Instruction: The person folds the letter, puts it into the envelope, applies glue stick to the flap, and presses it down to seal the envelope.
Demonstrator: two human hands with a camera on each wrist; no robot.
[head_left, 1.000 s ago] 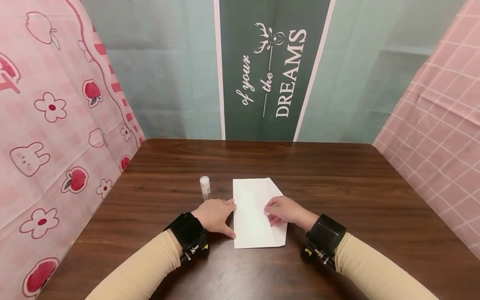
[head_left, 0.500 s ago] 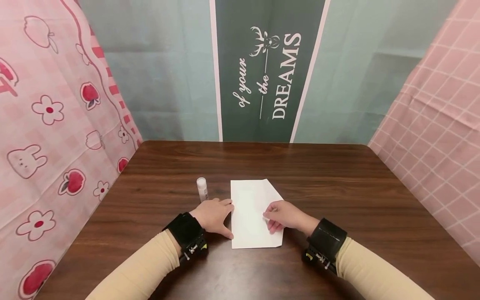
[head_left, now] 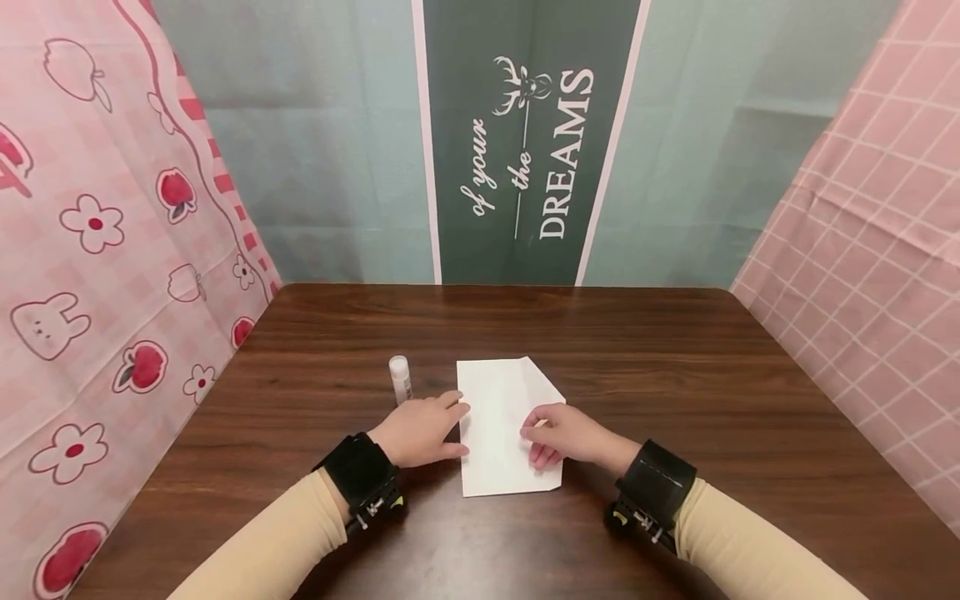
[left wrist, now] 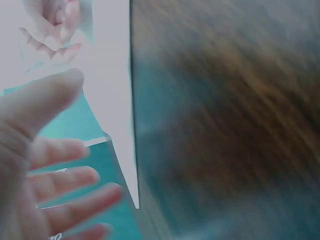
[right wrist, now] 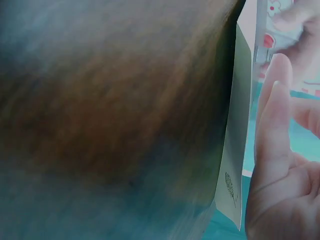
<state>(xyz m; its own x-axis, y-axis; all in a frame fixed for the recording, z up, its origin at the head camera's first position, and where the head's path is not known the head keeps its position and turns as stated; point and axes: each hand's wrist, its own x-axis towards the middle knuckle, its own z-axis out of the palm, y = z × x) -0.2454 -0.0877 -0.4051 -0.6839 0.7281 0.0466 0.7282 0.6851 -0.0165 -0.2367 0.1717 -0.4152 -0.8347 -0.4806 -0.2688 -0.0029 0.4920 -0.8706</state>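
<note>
While the folded white paper (head_left: 487,442) lies on the tabletop (head_left: 637,350) between both hands, the left hand (head_left: 416,432), fingers spread, spans its left edge, presumably to steady it. Right hand (head_left: 562,433) bent over the right side, thumb near forefinger; cannot tell whether it pinches anything. Capped tube (head_left: 401,379) just beyond left hand, likely parked within reach.

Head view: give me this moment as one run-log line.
paper on table | left hand spread at its left edge | right hand over its right side | tube beyond left hand
</note>
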